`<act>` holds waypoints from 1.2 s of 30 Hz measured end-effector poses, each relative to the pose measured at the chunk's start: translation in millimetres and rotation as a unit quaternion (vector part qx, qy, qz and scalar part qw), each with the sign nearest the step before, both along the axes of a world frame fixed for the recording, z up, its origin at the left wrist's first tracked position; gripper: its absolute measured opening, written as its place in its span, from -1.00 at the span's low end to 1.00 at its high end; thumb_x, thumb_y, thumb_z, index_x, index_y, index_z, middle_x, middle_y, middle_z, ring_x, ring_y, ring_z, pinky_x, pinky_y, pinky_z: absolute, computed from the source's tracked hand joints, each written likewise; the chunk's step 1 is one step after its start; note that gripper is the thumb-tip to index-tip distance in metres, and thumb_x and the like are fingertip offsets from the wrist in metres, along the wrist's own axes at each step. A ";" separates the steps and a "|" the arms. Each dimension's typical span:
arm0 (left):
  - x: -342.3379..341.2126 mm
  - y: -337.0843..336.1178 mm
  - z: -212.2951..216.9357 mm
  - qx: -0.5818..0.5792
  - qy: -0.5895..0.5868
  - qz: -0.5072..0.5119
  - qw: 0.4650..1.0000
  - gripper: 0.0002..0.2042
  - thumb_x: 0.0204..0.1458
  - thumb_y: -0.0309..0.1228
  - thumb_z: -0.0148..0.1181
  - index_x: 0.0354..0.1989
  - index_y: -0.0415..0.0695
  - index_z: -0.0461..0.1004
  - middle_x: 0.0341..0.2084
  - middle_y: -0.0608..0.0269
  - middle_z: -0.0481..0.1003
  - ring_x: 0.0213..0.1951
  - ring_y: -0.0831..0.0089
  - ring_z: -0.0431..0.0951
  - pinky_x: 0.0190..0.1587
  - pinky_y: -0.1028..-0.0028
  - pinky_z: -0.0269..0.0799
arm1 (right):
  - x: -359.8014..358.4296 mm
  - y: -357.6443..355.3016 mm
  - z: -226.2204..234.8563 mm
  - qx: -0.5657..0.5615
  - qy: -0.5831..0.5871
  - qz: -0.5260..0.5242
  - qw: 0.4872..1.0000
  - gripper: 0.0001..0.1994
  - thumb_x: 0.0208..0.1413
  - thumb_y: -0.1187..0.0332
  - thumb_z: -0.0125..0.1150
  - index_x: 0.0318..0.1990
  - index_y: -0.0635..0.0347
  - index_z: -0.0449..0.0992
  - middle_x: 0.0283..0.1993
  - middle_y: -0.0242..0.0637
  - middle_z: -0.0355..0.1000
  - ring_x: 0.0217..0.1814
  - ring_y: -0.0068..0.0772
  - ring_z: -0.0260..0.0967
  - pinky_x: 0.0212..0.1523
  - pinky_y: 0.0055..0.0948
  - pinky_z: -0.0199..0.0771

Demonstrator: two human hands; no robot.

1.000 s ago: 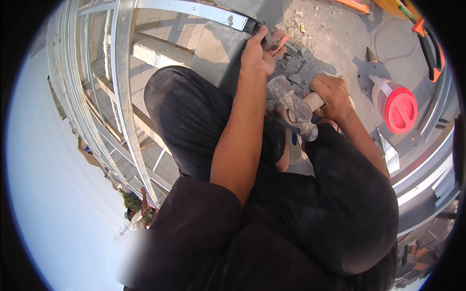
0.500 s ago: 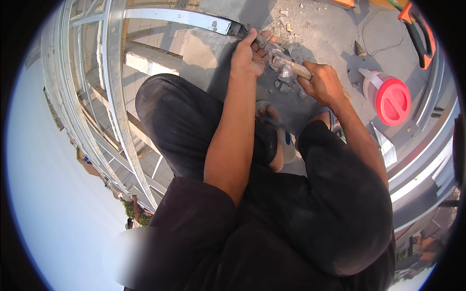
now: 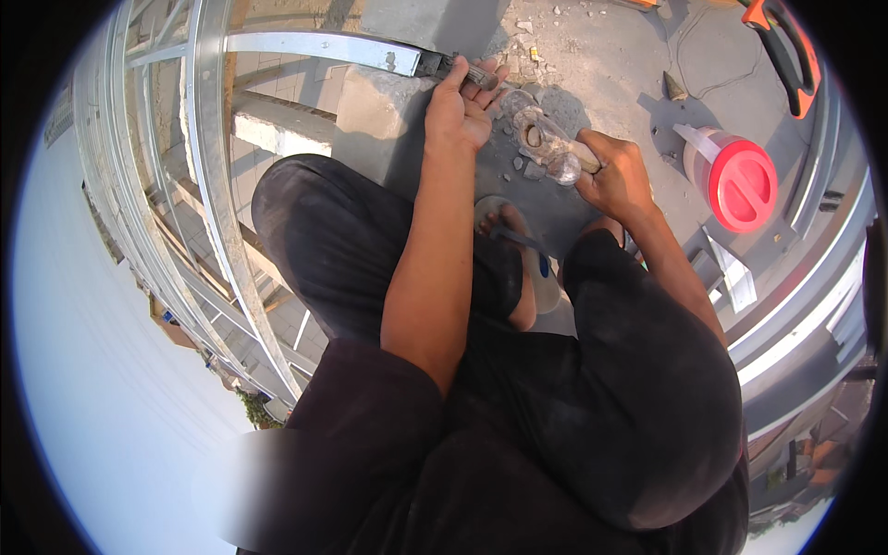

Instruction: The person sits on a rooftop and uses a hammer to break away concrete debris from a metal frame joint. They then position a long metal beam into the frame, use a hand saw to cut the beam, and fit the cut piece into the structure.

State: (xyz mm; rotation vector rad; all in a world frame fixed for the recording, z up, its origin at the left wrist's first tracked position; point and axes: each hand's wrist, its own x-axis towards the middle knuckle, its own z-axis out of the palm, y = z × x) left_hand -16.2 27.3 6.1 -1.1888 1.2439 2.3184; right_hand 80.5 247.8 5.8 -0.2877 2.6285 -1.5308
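Observation:
Between the thumb and fingers of my left hand (image 3: 458,116) is a short, grey metal chisel (image 3: 481,78). Its far end points left, at the dark end of a silver metal channel (image 3: 324,44), by a concrete block (image 3: 370,102). Closed around a wooden handle, my right hand (image 3: 615,174) holds a hammer (image 3: 541,137) with a worn, dusty metal head. The hammer head hangs a short way to the right of the chisel, apart from it. Exactly where the chisel's tip meets the channel is hard to make out.
Broken concrete bits (image 3: 534,170) lie below the hammer. On the right stands a clear tub with a red lid (image 3: 743,185); beyond it lies a handsaw with an orange and black handle (image 3: 803,79). A metal frame (image 3: 211,139) rises at the left. My sandalled foot (image 3: 518,222) is close by.
The hammer has drawn away from the chisel, back to the right and toward me. My left hand still holds the chisel at the channel's end. The whole view has shifted slightly.

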 end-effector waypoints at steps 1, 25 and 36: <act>-0.3 0.7 -2.2 -0.003 0.012 0.005 1.000 -0.74 0.34 -0.31 0.14 0.05 -0.19 0.33 -0.15 0.02 0.55 -0.09 0.06 0.66 0.03 0.03 0.62 | -2.2 -0.5 0.4 -0.007 -0.012 -0.009 1.000 -0.78 -0.05 0.31 0.41 -0.29 0.21 0.56 -0.44 0.01 0.52 -0.37 0.21 0.50 -0.33 -0.04 0.51; 30.4 49.9 -25.6 -0.185 0.007 -0.099 0.978 -0.67 0.38 -0.29 0.10 -0.08 -0.43 0.33 -0.31 -0.02 0.57 -0.28 0.13 0.72 -0.26 0.28 0.76 | 8.1 65.2 25.3 -0.229 -0.323 -0.240 0.887 -0.72 0.29 0.27 0.13 -0.07 0.34 0.32 -0.49 -0.35 0.34 -0.65 -0.54 0.34 -0.66 -0.47 0.39; 6.6 52.1 -24.9 -0.109 -0.054 -0.081 0.989 -0.56 0.37 -0.29 0.15 0.04 -0.58 0.36 -0.19 -0.15 0.58 -0.20 0.07 0.72 -0.07 0.20 0.76 | -61.7 121.7 150.8 0.005 -0.417 -0.186 0.890 -0.68 0.33 0.27 0.13 -0.01 0.42 0.40 -0.48 -0.29 0.35 -0.57 -0.54 0.41 -0.62 -0.43 0.50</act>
